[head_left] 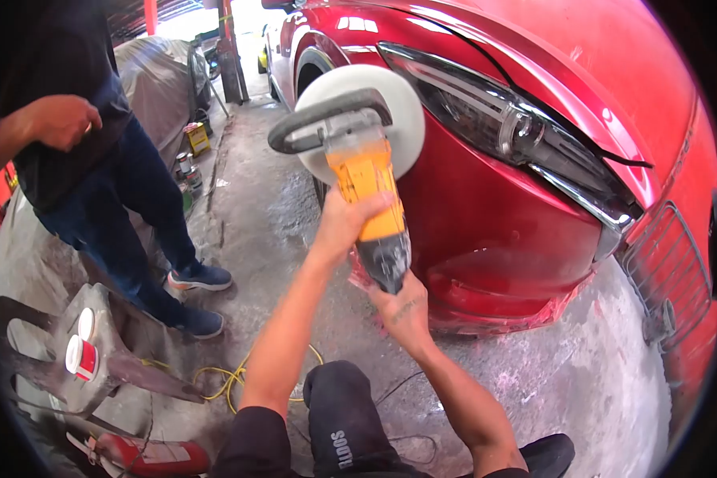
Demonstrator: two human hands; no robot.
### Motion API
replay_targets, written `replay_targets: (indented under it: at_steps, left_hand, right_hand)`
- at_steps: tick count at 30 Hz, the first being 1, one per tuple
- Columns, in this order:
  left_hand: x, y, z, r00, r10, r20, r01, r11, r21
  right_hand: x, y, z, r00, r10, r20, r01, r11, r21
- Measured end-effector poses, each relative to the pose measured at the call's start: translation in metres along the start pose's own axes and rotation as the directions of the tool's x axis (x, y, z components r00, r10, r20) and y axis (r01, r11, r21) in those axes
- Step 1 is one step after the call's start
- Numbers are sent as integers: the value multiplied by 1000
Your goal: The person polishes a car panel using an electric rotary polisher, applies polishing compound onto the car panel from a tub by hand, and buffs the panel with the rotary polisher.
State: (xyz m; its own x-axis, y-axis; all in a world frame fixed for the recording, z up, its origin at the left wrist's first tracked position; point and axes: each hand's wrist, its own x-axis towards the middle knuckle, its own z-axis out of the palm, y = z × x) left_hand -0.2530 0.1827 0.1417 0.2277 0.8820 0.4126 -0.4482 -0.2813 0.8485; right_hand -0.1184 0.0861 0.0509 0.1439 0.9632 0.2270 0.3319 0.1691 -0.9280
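In the head view, the left hand (345, 225) wraps its fingers round the yellow polisher (366, 179), the right hand (400, 304) round its dark rear end, before the red car (486, 227); contact is unclear. The trousers (338, 398) read "SOUT…"; the extinguisher (147, 454) label is illegible.

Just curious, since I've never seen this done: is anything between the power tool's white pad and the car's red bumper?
Nothing visible stands between the white pad and the red bumper, though the pad hides what lies behind it. The other person stands off to the left.
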Motion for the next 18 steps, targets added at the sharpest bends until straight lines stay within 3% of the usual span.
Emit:
replay_targets:
  at_steps: [5,7,9,10,11,13,14,16,18]
  left_hand:
    - [-66,-57,29,1000,12,23,-13,1000,9]
    - [-84,-66,36,992,36,118,-37,999,6]
    - [-80,-67,31,994,8,105,-7,1000,-11]
    - [-76,-66,28,995,-26,99,29,999,-23]
    - [-66,-61,21,999,15,44,-17,998,63]
    - [-44,-40,7,997,-76,-3,76,997,4]
    - [-34,-30,4,999,-22,-25,22,1000,-15]
    - [-17,-26,-8,997,-59,-43,58,998,-8]
    - [-11,-20,-11,999,-26,-34,27,999,27]
  right_hand:
    - [-80,50,-20,994,-10,-113,6,999,-36]
    - [-96,68,-19,992,-17,-122,8,997,-73]
    - [-97,73,-15,979,156,-133,-158,987,-5]
    - [-89,71,-13,979,155,-133,-156,988,1]
    - [-73,64,-10,992,64,-107,-64,998,-1]
    - [-42,55,-3,996,-61,-72,59,998,-28]
    - [-28,52,2,994,-94,-58,91,995,-50]
    - [-7,25,6,999,-40,-17,41,999,29]
    - [-10,33,2,995,-89,-44,88,996,-27]
